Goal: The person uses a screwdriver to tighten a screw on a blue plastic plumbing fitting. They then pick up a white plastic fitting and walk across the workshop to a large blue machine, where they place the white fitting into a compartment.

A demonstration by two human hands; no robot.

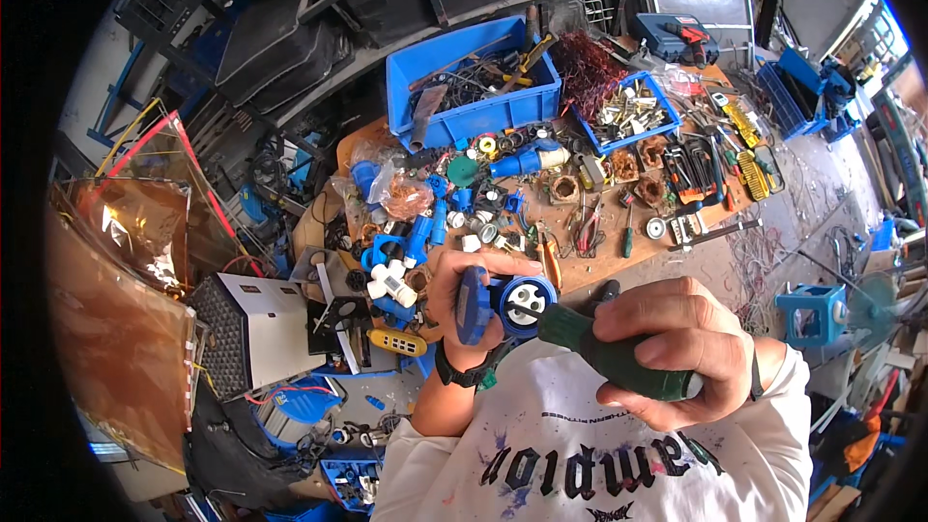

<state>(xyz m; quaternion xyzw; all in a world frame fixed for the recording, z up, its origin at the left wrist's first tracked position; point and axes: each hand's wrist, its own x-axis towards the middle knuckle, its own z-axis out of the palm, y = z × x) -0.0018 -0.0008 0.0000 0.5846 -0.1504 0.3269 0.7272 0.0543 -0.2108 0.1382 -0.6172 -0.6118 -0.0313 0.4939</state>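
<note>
My left hand is closed around a blue industrial socket with a round white insert facing me. The socket's blue flip lid stands open beside the insert, against my fingers. In my right hand is a screwdriver with a thick dark green handle, gripped from the right. Its shaft points left and its tip reaches the white insert; whether it sits in a screw or a hole I cannot tell. Both hands are raised in front of my white shirt, just short of the table's near edge.
On the wooden table lie pliers, a second green screwdriver and several blue and white connector parts. Behind them stand a blue crate of tools and a blue tray of brass parts. A yellow power strip lies at the left.
</note>
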